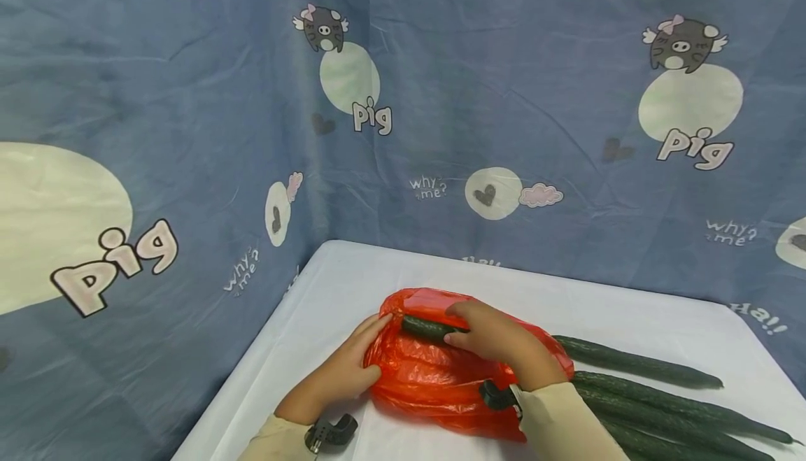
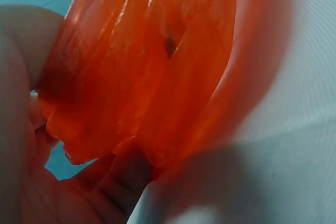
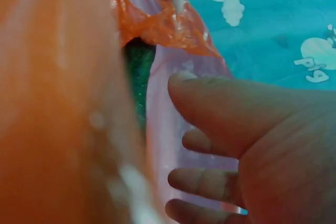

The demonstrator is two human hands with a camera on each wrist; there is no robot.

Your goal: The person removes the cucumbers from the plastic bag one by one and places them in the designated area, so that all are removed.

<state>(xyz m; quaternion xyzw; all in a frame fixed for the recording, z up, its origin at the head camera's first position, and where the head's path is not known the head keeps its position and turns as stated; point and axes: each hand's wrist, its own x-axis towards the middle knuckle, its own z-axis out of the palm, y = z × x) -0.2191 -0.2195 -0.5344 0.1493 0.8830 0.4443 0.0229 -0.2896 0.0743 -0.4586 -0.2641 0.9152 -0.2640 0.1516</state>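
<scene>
A red plastic bag (image 1: 428, 384) lies on the white table, with a dark green cucumber (image 1: 423, 328) showing in its opening. My left hand (image 1: 343, 370) holds the bag's left side, and in the left wrist view the thin red film (image 2: 152, 77) lies between thumb and fingers. Over the opening reaches my right hand (image 1: 494, 335), thumb beside the cucumber. In the right wrist view its fingers (image 3: 205, 182) are spread loosely along the bag's pale pink inside, apart from the green cucumber skin (image 3: 140, 77).
Several long cucumbers (image 1: 636, 363) lie on the right of the white table (image 1: 352, 272), partly behind the right sleeve. A blue cloth (image 1: 504, 62) with pig prints hangs behind and to the left. Each wrist wears a dark camera strap (image 1: 330, 433).
</scene>
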